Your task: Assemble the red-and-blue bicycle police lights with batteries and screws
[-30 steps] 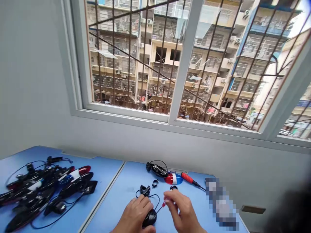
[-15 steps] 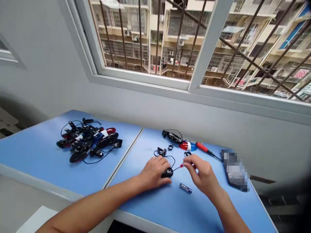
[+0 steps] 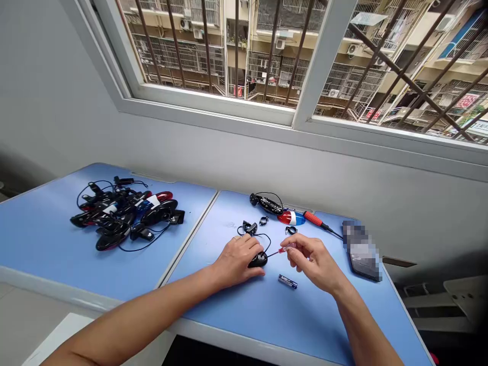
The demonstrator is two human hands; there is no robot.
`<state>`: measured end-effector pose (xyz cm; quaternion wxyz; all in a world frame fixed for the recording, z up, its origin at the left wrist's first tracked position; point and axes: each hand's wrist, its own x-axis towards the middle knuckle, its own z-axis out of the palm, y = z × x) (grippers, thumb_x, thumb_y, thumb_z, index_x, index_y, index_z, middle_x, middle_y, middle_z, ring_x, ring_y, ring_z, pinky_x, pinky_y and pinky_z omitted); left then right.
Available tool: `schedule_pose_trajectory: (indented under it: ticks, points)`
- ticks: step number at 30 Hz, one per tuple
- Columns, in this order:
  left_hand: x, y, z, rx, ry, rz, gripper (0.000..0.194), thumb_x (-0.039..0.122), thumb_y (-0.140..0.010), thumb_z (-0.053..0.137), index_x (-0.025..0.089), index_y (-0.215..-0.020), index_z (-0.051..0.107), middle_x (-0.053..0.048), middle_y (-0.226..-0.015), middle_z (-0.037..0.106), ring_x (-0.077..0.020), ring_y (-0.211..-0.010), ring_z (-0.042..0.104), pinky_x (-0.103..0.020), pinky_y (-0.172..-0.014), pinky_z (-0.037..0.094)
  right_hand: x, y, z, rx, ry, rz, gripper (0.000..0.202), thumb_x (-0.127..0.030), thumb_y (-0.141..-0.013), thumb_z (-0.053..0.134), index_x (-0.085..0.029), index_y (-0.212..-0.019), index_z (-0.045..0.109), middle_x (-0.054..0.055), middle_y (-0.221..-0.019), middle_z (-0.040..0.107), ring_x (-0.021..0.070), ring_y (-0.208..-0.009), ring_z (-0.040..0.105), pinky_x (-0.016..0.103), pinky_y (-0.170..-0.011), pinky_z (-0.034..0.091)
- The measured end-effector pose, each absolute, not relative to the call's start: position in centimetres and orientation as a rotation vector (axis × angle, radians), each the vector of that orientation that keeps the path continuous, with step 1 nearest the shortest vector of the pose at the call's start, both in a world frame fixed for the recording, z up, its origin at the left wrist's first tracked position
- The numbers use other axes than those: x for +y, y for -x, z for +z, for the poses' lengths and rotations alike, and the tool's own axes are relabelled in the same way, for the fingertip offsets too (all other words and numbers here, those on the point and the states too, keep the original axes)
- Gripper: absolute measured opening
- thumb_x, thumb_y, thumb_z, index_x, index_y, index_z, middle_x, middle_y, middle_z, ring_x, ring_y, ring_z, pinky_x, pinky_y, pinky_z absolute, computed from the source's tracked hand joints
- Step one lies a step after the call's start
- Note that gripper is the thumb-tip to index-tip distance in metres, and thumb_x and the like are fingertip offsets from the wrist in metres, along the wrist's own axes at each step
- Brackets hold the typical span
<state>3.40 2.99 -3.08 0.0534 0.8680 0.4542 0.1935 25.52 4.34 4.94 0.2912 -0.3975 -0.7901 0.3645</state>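
Note:
My left hand (image 3: 238, 260) is wrapped over a black oval device (image 3: 260, 260) and holds it down on the blue table (image 3: 244, 315). My right hand (image 3: 308, 254) pinches a small screwdriver (image 3: 282, 249) with a red and clear handle. Its thin shaft points left and reaches the device's right end; whether the tip touches cannot be made out. A thin black cable loops behind the device, near a black clamp (image 3: 249, 228). Just in front of my hands lies a dark battery (image 3: 287, 281).
Many black, red and blue devices with cables (image 3: 129, 213) are heaped at the left. Along the back lie a black device (image 3: 270, 204), a red and blue cover (image 3: 292, 218), two small clamp rings (image 3: 291, 230) and a red-handled screwdriver (image 3: 313, 219). A phone (image 3: 364, 254) lies right.
The camera view has shifted, so the scene sits slightly higher and further left. More of the small screwdriver's handle shows in my right hand. My left hand still covers the device.

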Motion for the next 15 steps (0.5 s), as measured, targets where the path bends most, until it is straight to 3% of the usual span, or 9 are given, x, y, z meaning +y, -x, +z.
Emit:
schedule_pose_trajectory:
  ticks: [5,10,13,15]
  points:
    - [3.0,-3.5,-3.1,1.378,-2.673,0.582,0.042,0.053,-0.081,0.07,0.02,-0.105,0.06,-0.005,-0.106,0.066,-0.0246,-0.096,0.056,-0.035,-0.077,0.039,4.8,-25.0,3.5,-1.968,1.18,0.635,0.033,-0.044,-0.088,0.059,-0.02,-0.065,0.054,-0.007,-0.048,0.043,0.0073,-0.044,0.034,0.023,-0.044,0.032]
    - [3.0,-3.4,-3.1,1.374,-2.692,0.559,0.043,0.055,-0.083,0.068,0.019,-0.106,0.06,-0.006,-0.106,0.066,-0.0244,-0.095,0.056,-0.035,-0.076,0.038,4.9,-25.1,3.7,-1.99,1.077,0.936,0.029,-0.043,-0.09,0.055,-0.018,-0.102,0.066,-0.004,-0.058,0.052,0.0094,-0.047,0.045,0.023,-0.046,0.038]
    - [3.0,-3.4,-3.1,1.373,-2.709,0.547,0.044,0.054,-0.082,0.07,0.02,-0.107,0.059,-0.005,-0.106,0.066,-0.0245,-0.095,0.055,-0.035,-0.076,0.038,4.7,-25.3,4.3,-2.061,1.063,1.077,0.027,-0.043,-0.09,0.055,-0.019,-0.095,0.068,-0.004,-0.059,0.054,0.0102,-0.049,0.051,0.023,-0.047,0.042]
    - [3.0,-3.3,-3.2,1.366,-2.737,0.545,0.045,0.054,-0.081,0.071,0.02,-0.107,0.059,-0.005,-0.106,0.066,-0.0246,-0.096,0.055,-0.035,-0.077,0.037,4.6,-25.3,4.2,-2.085,1.118,0.947,0.025,-0.042,-0.089,0.058,-0.019,-0.081,0.066,-0.004,-0.057,0.053,0.0093,-0.048,0.047,0.023,-0.047,0.04]
